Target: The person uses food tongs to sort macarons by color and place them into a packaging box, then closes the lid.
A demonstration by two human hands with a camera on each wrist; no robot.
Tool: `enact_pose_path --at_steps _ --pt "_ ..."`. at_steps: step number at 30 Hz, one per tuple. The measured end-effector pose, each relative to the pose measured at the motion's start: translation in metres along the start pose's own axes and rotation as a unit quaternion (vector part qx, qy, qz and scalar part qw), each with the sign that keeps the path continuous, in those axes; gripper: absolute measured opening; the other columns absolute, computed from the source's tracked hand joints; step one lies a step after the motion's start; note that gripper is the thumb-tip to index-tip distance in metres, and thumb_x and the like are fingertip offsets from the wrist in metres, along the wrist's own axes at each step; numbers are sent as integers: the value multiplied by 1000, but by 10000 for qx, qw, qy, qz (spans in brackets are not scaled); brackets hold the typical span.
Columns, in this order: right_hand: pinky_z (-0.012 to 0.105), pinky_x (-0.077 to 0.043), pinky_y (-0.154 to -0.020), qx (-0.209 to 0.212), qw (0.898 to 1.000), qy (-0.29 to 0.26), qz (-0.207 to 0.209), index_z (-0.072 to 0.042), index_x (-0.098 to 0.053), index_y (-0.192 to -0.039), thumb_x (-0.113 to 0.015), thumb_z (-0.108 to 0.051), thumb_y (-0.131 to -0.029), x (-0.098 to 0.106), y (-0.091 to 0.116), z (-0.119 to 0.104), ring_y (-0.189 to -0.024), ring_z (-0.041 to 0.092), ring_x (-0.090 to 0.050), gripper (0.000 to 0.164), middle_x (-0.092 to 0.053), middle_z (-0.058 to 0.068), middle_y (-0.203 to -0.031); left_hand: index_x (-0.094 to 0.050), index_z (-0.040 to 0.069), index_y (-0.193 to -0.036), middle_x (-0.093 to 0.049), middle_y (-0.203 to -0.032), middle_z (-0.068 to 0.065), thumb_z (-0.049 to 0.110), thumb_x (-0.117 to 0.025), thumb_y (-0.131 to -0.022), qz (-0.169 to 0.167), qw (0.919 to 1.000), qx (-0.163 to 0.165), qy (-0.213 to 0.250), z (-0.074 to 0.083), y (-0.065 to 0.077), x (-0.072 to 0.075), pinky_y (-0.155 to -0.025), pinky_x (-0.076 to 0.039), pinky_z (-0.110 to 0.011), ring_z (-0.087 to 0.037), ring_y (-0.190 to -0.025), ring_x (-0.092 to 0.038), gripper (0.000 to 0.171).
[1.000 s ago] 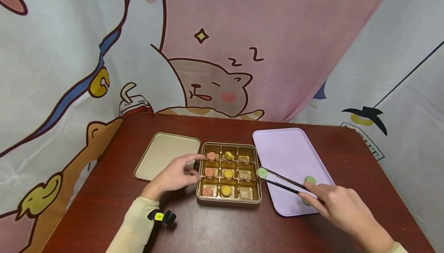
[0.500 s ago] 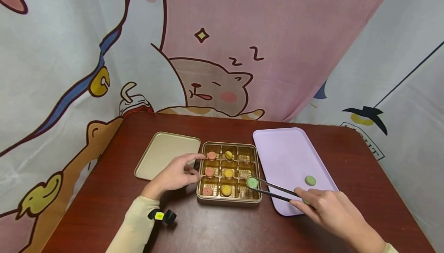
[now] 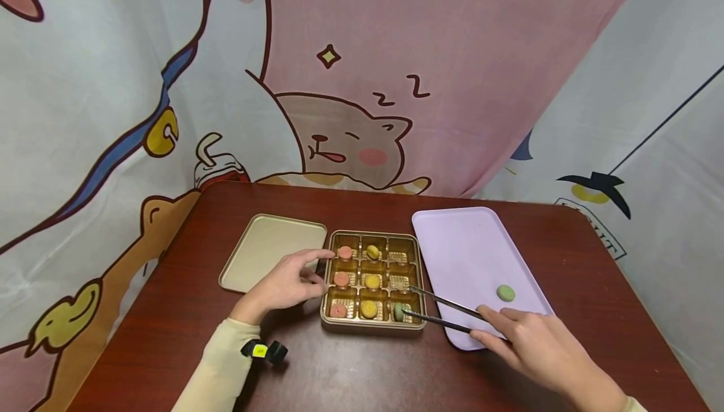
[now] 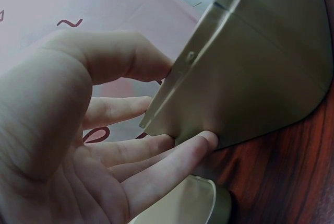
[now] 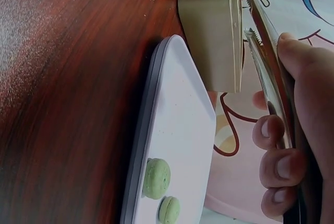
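Note:
My right hand (image 3: 537, 346) grips black-and-metal tongs (image 3: 449, 303), whose tips stand apart over the right side of a gold tin (image 3: 370, 329). A green macaron (image 3: 398, 312) sits in the tin's front right compartment, beside the lower tip. Pink macarons (image 3: 339, 311) fill the left column and yellow macarons (image 3: 369, 309) the middle one; the far yellow one is tilted. The other two right-hand compartments hold nothing. My left hand (image 3: 287, 283) touches the tin's left side, with extended fingers (image 4: 177, 166) against the wall and the thumb (image 4: 151, 65) at the rim.
A lilac tray (image 3: 460, 242) lies right of the tin; the right wrist view shows two green macarons (image 5: 156, 178) on it. The gold lid (image 3: 271, 242) lies left of the tin. A printed cloth (image 3: 481, 85) hangs behind the brown table (image 3: 362, 380).
My right hand has moved left with the tongs, bringing the green macaron from the tin's right edge into the front right compartment. The tongs have spread and let it go. My left hand stays.

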State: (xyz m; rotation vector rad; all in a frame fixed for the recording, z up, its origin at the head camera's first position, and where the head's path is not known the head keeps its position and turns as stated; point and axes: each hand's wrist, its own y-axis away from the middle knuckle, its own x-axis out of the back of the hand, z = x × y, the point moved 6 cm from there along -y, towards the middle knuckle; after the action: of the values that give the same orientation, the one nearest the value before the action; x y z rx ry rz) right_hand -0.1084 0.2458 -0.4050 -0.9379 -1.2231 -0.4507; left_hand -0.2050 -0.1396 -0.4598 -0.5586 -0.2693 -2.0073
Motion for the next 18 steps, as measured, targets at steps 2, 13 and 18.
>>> enact_pose_path --at_steps 2,13,18 --pt "28 -48 -48 -29 10000 -5 10 -18 -80 -107 -78 -50 -90 1 0 0 -64 2 -64 36 -73 -10 -81 -56 2 -146 -58 -136 -22 -1 -73 -84 -8 10000 -16 -7 0 0 0 -78 -60 -30 -14 -87 -74 65" --pt "23 -45 -47 -207 9997 -97 -57 -19 -80 -107 -82 -47 -87 1 2 2 -62 -4 -58 34 -71 -13 -77 -56 1 -146 -60 -133 -20 -2 -73 -83 -19 10000 -13 -18 0 0 -1 -74 -59 -26 -15 -85 -73 65" --pt "22 -43 -46 -293 9994 -189 -75 -19 -80 -109 -82 -46 -87 1 3 5 -62 -8 -54 35 -70 -14 -77 -55 1 -147 -59 -135 -20 -3 -72 -83 -37 10000 11 -79 0 0 -1 -73 -59 -26 -13 -85 -73 66"
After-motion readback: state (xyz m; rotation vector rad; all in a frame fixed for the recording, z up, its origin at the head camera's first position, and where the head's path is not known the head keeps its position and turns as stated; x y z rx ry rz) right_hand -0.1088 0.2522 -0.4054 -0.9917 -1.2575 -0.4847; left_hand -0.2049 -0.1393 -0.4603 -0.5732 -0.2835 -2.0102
